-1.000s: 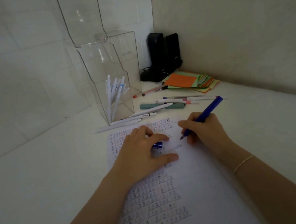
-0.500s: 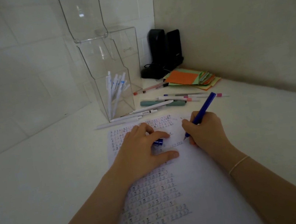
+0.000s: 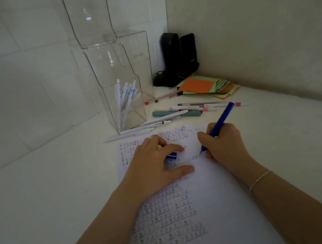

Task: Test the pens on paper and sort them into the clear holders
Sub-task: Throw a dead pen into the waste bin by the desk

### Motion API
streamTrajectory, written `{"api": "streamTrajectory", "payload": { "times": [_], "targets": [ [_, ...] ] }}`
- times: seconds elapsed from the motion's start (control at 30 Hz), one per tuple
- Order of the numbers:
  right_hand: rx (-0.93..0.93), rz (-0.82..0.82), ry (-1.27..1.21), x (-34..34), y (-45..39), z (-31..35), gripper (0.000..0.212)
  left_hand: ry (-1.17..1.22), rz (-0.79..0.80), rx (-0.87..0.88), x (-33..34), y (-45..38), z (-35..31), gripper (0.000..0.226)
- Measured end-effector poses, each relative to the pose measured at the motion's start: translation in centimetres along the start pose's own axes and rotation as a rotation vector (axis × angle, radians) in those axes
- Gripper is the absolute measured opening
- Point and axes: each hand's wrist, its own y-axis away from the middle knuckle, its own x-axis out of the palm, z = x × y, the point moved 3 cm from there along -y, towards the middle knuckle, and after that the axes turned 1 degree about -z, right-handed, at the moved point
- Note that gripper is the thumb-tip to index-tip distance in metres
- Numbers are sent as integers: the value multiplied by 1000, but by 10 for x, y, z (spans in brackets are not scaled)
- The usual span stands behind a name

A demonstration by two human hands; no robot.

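Centre right of the frame, the right hand (image 3: 223,143) grips a blue pen (image 3: 218,125) in a writing pinch. The pen's long axis slants from its blunt end at upper right down to its tip at lower left, where the tip meets the paper (image 3: 216,208). At centre, the left hand (image 3: 154,165) rests on the sheet, thumb stretched out along it, fingers curled over a small blue cap (image 3: 171,156). Rows of small test marks cover the sheet's left part. Above, a clear holder (image 3: 124,98) holds several white pens (image 3: 124,104) leaning upright. More loose pens (image 3: 183,112) lie mostly crosswise between holder and coloured paper stack (image 3: 207,87).
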Motion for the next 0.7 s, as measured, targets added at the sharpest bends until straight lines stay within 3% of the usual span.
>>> {"api": "streamTrajectory", "payload": {
  "times": [0.4,0.47,0.63,0.7],
  "targets": [
    [-75,-22,42,1,-1,-1,26,6,5,2,0,1,0,70],
    [-55,-13,-90,-3,0,0,26,-7,12,9,-1,2,-1,69],
    [75,98,-720,-11,6,7,8,120,-73,-1,-6,1,1,52],
    [148,172,-900,-6,9,9,14,190,-89,-17,-9,0,1,46]
  ]
}}
